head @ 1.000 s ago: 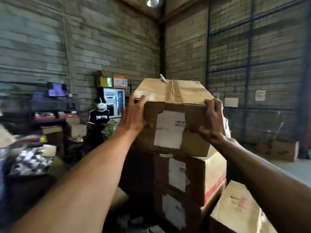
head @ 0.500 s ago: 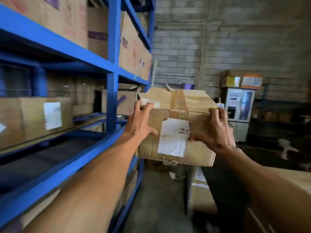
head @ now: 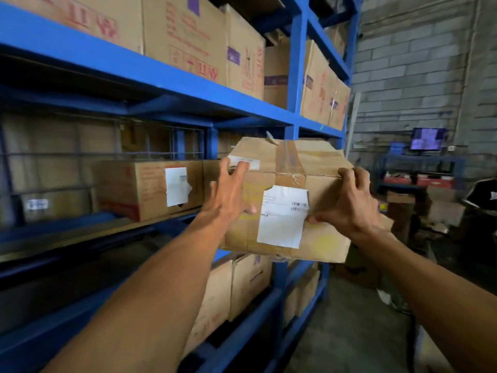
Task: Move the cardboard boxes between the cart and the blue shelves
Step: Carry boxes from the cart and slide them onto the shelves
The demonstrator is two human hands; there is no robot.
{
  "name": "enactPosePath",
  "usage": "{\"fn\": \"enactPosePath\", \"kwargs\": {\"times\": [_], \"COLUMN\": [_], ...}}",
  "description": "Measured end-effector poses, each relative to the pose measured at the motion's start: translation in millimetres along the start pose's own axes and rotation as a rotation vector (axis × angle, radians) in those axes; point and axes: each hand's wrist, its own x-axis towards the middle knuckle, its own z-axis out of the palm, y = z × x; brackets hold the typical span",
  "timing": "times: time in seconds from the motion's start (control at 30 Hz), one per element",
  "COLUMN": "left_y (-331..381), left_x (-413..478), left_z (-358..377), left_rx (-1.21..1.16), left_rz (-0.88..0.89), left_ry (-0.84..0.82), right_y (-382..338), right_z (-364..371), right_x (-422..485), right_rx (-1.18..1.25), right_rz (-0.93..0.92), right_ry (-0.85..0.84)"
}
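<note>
I hold a taped cardboard box (head: 317, 162) with a white label in the air in front of the blue shelves (head: 150, 74). My left hand (head: 228, 192) grips its upper left corner, fingers over the top edge. My right hand (head: 349, 203) grips its upper right corner, thumb pressed on the front face. The box hangs level with the middle shelf, next to another labelled box (head: 139, 189) that sits there. The cart is out of view.
Large printed cartons (head: 188, 36) fill the upper shelf and more boxes (head: 242, 286) stand on the bottom one. To the right are a block wall, a lit monitor (head: 429, 138), a cluttered rack and a person in black (head: 484, 195). Concrete floor runs beside the shelves.
I have turned from the stack of boxes to the blue shelves, carrying the box with both hands. The shelves now fill the left of the view and the box is nearer the middle shelf.
</note>
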Motion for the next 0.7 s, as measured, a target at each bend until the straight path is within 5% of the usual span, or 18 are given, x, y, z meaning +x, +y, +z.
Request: {"fn": "enactPosePath", "kwargs": {"times": [0.37, 0.7], "left_y": [-94, -97], "left_x": [-84, -109], "left_z": [-131, -185], "left_rx": [0.214, 0.41], "left_rz": [-0.207, -0.338], "left_ry": [0.175, 0.381], "right_y": [-145, -209], "right_z": [46, 69], "right_x": [-23, 5], "right_rx": [0.288, 0.556], "right_rz": [-0.22, -0.419], "right_ry": [-0.129, -0.17]}}
